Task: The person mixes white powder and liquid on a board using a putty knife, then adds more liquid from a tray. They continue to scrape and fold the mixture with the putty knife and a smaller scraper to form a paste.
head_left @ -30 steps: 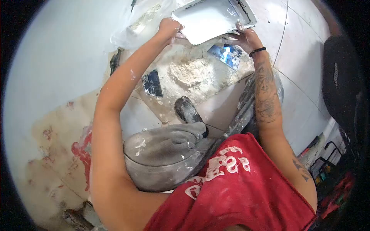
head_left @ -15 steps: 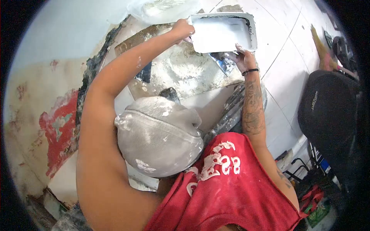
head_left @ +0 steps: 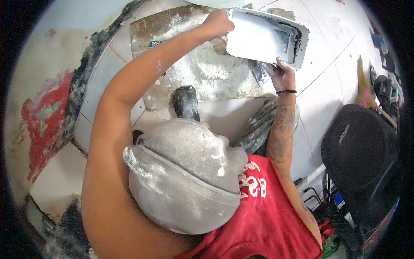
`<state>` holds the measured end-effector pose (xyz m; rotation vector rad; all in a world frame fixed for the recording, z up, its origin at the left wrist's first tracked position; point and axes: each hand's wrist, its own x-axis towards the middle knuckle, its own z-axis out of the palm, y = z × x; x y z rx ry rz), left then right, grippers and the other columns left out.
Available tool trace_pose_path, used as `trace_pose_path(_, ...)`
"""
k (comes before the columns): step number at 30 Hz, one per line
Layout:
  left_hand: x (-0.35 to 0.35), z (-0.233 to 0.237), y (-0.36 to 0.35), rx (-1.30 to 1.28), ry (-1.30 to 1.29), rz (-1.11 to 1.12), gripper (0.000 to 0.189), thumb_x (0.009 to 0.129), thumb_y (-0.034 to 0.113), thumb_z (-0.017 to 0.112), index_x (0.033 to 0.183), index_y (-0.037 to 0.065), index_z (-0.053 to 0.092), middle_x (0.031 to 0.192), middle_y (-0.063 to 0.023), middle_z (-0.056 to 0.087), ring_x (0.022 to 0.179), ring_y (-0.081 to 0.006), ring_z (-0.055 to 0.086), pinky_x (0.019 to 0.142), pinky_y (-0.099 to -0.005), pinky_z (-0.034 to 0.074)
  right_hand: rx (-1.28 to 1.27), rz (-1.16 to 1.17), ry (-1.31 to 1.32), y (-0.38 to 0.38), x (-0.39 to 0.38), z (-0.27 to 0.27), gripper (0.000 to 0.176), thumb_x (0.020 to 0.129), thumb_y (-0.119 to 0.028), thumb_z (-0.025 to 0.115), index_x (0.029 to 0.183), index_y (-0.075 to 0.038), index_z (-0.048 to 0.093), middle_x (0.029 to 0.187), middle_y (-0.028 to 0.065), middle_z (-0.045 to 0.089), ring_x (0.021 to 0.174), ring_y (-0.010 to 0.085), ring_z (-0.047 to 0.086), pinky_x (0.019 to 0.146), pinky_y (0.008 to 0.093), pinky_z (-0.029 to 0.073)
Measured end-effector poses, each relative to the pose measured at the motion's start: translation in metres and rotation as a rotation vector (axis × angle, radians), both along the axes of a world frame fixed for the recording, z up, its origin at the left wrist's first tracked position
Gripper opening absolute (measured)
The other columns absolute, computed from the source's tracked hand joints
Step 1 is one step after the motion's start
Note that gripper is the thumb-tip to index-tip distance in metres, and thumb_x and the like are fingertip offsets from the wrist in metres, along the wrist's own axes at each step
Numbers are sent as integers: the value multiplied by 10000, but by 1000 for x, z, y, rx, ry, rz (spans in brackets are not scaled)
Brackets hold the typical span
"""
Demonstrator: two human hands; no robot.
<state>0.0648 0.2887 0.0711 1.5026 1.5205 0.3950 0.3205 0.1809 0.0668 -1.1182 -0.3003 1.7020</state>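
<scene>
A white rectangular tub (head_left: pixel 254 36) with dark smears along its inner right end is held out in front of me. My left hand (head_left: pixel 219 25) is closed on its left end, fingers mostly hidden behind the rim. With my right hand (head_left: pixel 283 77) I grip its near edge close to the right corner, thumb over the rim. The tub is tilted, so its pale inside faces me. Just left of my right hand lies a dark bluish flat piece (head_left: pixel 261 74), partly covered. Underneath is a board (head_left: pixel 202 73) caked with white material.
A plaster-smeared grey trouser knee (head_left: pixel 181 172) and a dark shoe (head_left: pixel 186 102) are below the board. At the right stand a black padded object (head_left: pixel 355 142) and a broom (head_left: pixel 361 82). A pale basin (head_left: pixel 217 3) shows at the top edge. The left wall has a red patch (head_left: pixel 49 121).
The tub has shifted rightward and turned slightly clockwise in both hands. The whole view has shifted too, showing more of the shoe and less of the basin.
</scene>
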Motion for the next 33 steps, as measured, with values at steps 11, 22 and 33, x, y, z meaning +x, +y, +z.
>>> trace_pose_path(11,-2,-10,-14,123,-7,23,279,638,121,547,820,-72,634,807,-251,640,787,-340,643,714,-390,499,-50,-50,-65,-7,-6,2,293,840,-25,526,1118,59,488,1103,156,560,1078,354,529,939,584,423)
trace_pose_path(22,-2,-12,-6,132,-92,-25,228,615,131,536,699,-64,618,639,-214,617,637,-314,635,623,-390,493,27,-32,-49,-10,-7,8,342,840,-8,530,1173,18,457,1123,157,555,1087,340,540,932,558,452)
trace_pose_path(33,7,-19,19,247,-60,-15,237,665,56,528,778,-134,616,725,-337,588,764,-413,633,697,-447,490,52,-68,-36,2,1,2,294,847,-37,543,1129,29,491,1111,166,569,1033,340,569,893,533,480)
